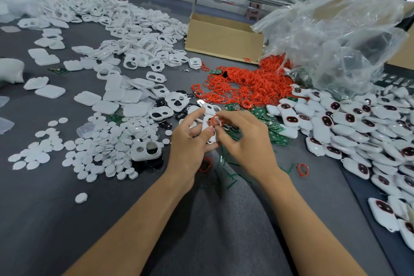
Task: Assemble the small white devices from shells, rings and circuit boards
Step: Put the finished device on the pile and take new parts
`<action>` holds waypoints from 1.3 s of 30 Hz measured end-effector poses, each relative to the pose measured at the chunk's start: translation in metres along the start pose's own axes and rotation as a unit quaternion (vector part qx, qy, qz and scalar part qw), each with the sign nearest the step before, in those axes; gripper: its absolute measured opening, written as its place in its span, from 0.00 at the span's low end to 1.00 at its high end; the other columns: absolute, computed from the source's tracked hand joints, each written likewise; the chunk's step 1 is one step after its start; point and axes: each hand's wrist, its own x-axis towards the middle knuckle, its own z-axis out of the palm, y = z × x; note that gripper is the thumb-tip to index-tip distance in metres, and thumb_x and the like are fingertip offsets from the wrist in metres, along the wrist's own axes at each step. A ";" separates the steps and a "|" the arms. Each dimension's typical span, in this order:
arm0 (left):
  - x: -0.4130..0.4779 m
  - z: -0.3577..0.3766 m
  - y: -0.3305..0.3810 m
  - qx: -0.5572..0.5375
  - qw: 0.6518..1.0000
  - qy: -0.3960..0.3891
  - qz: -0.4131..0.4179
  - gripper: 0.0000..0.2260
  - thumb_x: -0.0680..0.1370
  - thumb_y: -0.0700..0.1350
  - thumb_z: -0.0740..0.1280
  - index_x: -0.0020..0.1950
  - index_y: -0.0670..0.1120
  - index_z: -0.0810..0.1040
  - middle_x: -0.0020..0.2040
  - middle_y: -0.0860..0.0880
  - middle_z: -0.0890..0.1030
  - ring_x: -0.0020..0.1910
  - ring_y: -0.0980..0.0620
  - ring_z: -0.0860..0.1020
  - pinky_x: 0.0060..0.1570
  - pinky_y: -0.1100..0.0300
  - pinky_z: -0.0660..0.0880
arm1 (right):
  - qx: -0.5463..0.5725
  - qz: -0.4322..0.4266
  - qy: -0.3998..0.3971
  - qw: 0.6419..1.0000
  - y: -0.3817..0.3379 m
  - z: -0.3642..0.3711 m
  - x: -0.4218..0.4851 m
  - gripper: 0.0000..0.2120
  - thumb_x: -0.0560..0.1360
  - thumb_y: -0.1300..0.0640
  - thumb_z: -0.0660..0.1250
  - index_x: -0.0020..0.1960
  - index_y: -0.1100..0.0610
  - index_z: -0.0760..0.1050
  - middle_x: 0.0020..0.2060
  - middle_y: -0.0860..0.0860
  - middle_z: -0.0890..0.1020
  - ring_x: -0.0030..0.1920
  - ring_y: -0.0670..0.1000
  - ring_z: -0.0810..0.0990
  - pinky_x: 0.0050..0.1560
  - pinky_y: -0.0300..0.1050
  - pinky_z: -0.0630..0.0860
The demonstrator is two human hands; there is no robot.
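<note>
My left hand (190,141) grips a white shell (209,129) just above the table's middle, thumb on its face. My right hand (242,134) pinches a red ring (216,120) against the top of that shell. Behind the hands lies a heap of red rings (248,84). Green circuit boards (274,127) are scattered right of my right hand. White front shells with two holes (143,36) and plain back shells (105,106) cover the left and far side. Assembled white devices (358,132) are piled on the right.
White round discs (98,154) spread at the left front. A white shell with two round inserts (146,150) sits among them. A cardboard box (224,38) and a crumpled clear plastic bag (336,36) stand at the back right. Loose red rings (302,169) and green strips lie near my wrists.
</note>
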 end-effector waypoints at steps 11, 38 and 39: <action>0.002 0.000 -0.001 -0.009 0.999 -0.040 -0.030 0.11 0.80 0.33 0.62 0.53 0.44 0.82 0.45 0.48 0.86 0.46 0.54 0.84 0.44 0.60 0.81 | 0.003 -0.022 -0.012 1.000 0.003 -0.002 0.002 0.10 0.73 0.63 0.71 0.54 0.62 0.81 0.50 0.54 0.83 0.51 0.54 0.81 0.53 0.50 0.77; 0.003 -0.010 0.001 -0.112 0.989 -0.051 -0.088 0.07 0.73 0.40 0.68 0.43 0.42 0.87 0.46 0.40 0.84 0.42 0.49 0.84 0.40 0.53 0.82 | 0.229 0.102 -0.006 0.968 0.001 -0.002 0.004 0.11 0.66 0.70 0.75 0.47 0.61 0.84 0.46 0.53 0.83 0.49 0.51 0.82 0.54 0.45 0.76; 0.004 -0.010 0.000 -0.105 0.990 -0.045 -0.080 0.09 0.76 0.39 0.67 0.42 0.42 0.87 0.44 0.42 0.85 0.41 0.49 0.84 0.39 0.54 0.82 | 0.226 0.105 -0.006 0.968 0.001 -0.002 0.004 0.11 0.66 0.70 0.75 0.47 0.60 0.84 0.46 0.53 0.83 0.50 0.52 0.81 0.54 0.46 0.76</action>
